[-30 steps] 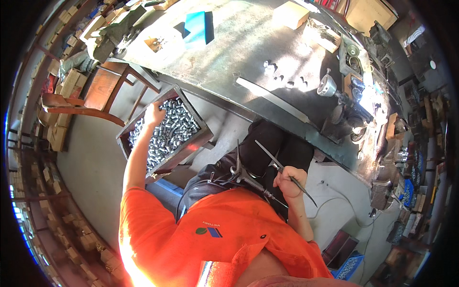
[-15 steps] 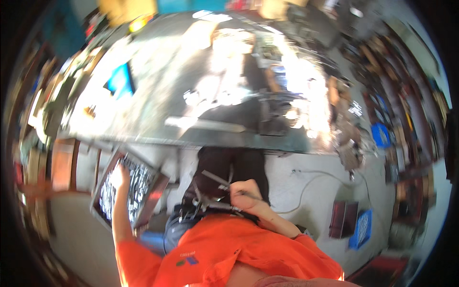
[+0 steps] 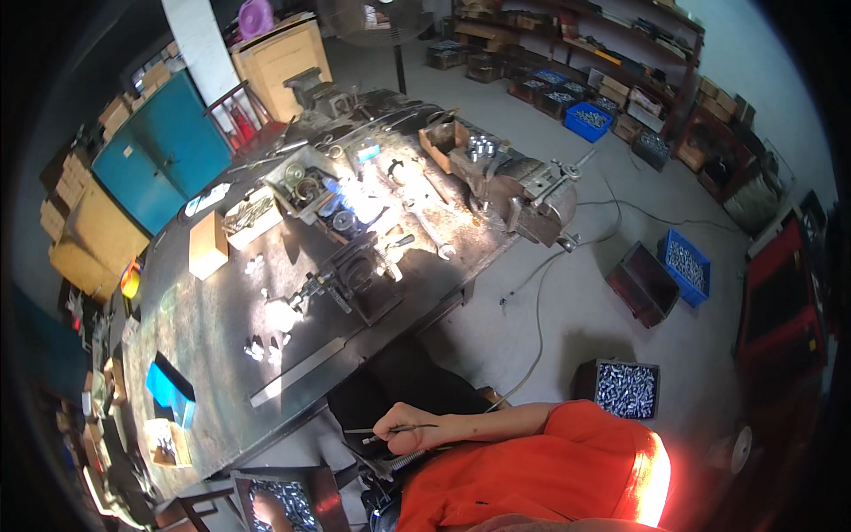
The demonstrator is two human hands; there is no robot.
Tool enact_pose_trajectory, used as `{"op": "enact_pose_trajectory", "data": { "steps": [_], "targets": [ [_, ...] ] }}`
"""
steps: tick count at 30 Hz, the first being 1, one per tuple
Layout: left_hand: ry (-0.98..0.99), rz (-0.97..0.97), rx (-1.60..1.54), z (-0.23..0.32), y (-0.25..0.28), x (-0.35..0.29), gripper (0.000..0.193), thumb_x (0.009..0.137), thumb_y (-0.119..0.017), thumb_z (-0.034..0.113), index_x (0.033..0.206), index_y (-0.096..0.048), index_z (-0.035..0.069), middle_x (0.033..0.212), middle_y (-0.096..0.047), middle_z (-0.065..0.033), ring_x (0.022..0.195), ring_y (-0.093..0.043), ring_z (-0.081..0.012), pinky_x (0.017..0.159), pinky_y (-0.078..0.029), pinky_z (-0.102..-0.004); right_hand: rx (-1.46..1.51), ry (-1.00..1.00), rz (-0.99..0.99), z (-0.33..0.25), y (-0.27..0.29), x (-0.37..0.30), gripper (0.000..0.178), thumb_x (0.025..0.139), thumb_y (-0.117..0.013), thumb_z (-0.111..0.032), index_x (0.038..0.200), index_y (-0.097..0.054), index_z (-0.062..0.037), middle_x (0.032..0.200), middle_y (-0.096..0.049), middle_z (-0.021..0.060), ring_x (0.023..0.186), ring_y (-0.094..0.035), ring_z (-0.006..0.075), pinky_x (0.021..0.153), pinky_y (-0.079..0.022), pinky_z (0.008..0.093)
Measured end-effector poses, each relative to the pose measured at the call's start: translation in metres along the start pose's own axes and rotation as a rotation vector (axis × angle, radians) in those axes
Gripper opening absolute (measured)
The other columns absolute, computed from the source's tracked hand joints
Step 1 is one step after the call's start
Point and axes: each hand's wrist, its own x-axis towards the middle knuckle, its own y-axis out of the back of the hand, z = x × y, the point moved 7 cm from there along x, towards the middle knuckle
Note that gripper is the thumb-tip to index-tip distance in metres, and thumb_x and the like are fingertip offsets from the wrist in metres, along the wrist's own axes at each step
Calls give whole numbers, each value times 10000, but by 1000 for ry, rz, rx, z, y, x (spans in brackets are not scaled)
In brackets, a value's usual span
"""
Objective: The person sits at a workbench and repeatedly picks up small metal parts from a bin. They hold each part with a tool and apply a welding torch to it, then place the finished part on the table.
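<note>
My right hand (image 3: pixel 403 424) is closed in front of my lap, around a thin metal tool (image 3: pixel 359 432) with a dark, slender end. Its exact kind is hard to make out. Below the hand, a silvery threaded or coiled piece (image 3: pixel 405 461) shows near my waist. At the lower edge, my left hand (image 3: pixel 269 505) reaches down into a dark bin (image 3: pixel 328 499) of small shiny metal parts (image 3: pixel 300 496). The fingers of that hand are blurred and sunk among the parts.
A dark workbench (image 3: pixel 306 359) carries a ruler-like metal strip, a blue box (image 3: pixel 170 390), a clamp-like fixture (image 3: pixel 359 279), wrenches and a vise (image 3: pixel 541 191). Right, on the floor, lie a cable (image 3: pixel 539 328), a bin of metal parts (image 3: pixel 628 390) and a blue crate (image 3: pixel 685 266).
The view has swung to the right, so the bench now slants and more floor shows. My left hand stays at the bin of parts; my right hand still grips the thin tool.
</note>
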Motion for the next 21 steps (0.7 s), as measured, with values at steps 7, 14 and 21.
{"op": "enact_pose_trajectory", "data": {
  "steps": [7,14,21],
  "targets": [
    [-78,-356,-1588,81,88,-15,171,860,-589,72,986,-570,-43,782,-624,-65,593,-592,-145,502,-494,-227,-63,58,10,-6,4,3,192,600,-522,-122,560,-376,-4,513,-261,88,479,-279,119,441,-243,326],
    [-116,-765,-1864,210,175,-106,271,771,-639,-35,1033,-573,-33,785,-598,-88,660,-580,-149,566,-475,-253,-209,75,-34,-19,-1,17,124,605,-539,-41,585,-417,-39,533,-347,56,488,-366,93,440,-312,271],
    [-464,-1051,-1735,263,198,-144,250,750,-659,-81,989,-600,-38,951,-593,-76,767,-606,-143,631,-502,-235,-168,-62,67,-5,8,7,185,595,-536,-21,567,-354,-41,509,-264,63,467,-270,98,411,-264,271]
  ]
}}
